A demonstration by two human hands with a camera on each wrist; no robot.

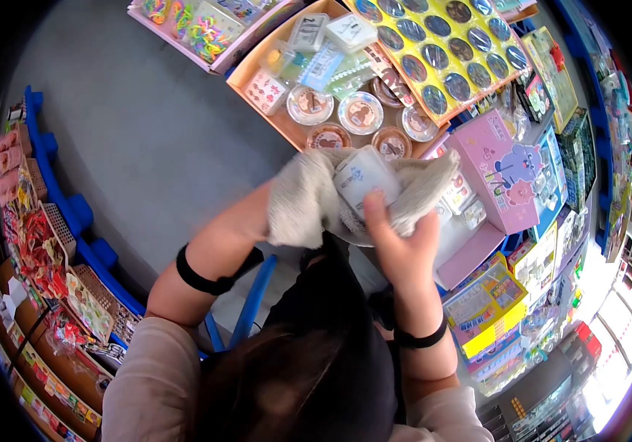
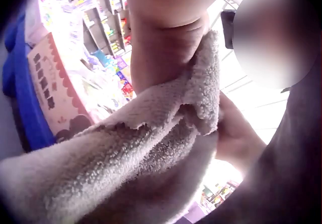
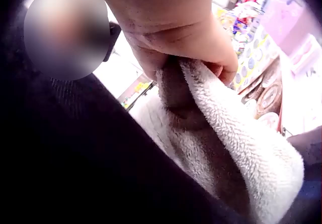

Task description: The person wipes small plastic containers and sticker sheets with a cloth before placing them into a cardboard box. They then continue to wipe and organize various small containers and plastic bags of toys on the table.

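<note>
A small clear-lidded box (image 1: 360,174) with a blue print lies in a beige towel (image 1: 301,202) held up between the hands. The towel covers my left hand (image 2: 168,48), hiding its fingers; only the wrist side shows in the left wrist view. My right hand (image 1: 408,247) grips the towel from the right, its thumb against the box's lower edge and its other fingers mostly behind the cloth. In the right wrist view the towel (image 3: 241,133) hangs from the right hand (image 3: 176,38).
Beyond the hands stands an orange-edged carton (image 1: 257,68) of small boxes and round tubs. A yellow tray (image 1: 437,55) of round discs overlaps its right side. Right of the hands are a purple carton (image 1: 496,173) and a yellow box (image 1: 486,306). Shelves with blue edging (image 1: 73,214) line the left.
</note>
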